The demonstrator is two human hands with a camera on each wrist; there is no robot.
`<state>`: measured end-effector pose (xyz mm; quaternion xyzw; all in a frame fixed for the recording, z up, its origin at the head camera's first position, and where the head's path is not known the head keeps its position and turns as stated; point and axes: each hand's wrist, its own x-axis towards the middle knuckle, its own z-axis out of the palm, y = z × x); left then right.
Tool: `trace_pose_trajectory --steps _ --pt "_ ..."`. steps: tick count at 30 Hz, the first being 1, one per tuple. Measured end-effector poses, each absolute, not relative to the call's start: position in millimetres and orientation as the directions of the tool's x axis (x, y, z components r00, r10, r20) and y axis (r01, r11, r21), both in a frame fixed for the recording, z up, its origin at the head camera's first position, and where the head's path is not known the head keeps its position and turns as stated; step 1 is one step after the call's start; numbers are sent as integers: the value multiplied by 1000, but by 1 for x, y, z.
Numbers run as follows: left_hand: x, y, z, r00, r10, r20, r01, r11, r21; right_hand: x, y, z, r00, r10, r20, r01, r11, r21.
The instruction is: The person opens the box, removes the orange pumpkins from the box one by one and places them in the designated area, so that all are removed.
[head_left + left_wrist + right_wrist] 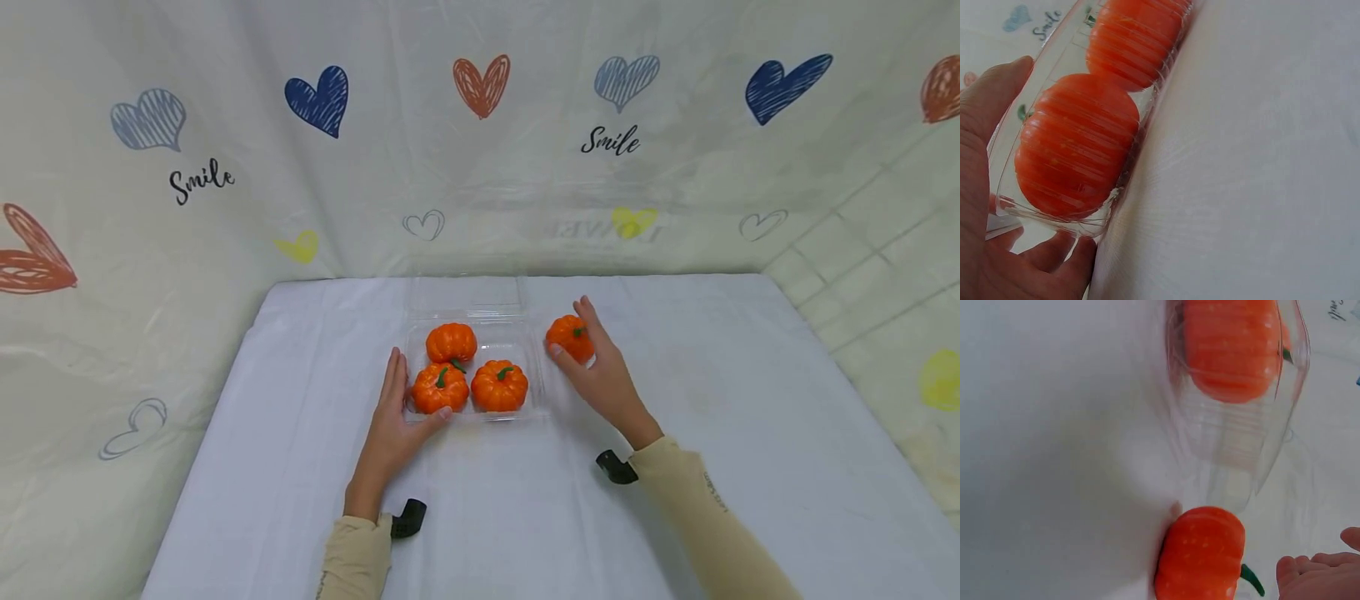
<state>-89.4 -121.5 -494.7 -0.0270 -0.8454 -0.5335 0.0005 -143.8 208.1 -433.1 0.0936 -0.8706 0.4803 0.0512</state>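
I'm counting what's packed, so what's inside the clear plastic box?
Three orange pumpkins are inside the box: two on the left, one at front right. The back right corner looks bare. Whatever lies directly beneath the pumpkins is covered.

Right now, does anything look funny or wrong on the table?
Yes: the back pumpkin in the clear box looks tipped over. Its stem points at the front pumpkins, whose stems are on top. Another pumpkin sits outside the box, by the right hand. Nothing looks spilled or broken.

Wht tablecloth (pixel 750 400), pale curtain (pixel 420 158) w/ 2 dk blue hearts (pixel 321 104), 2 "Smile" prints (pixel 611 142)
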Motion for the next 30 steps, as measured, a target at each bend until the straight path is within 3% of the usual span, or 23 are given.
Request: trace_pose_trajectory --steps 11,30 --pt "-90 -119 -495 -998 49 29 47 423 905 -131 174 -439 -938 -307 160 -301 492 -817" --pt "-89 -121 -496 -997 47 57 71 419 905 -135 152 -439 -850 -527 6 -398 635 -662"
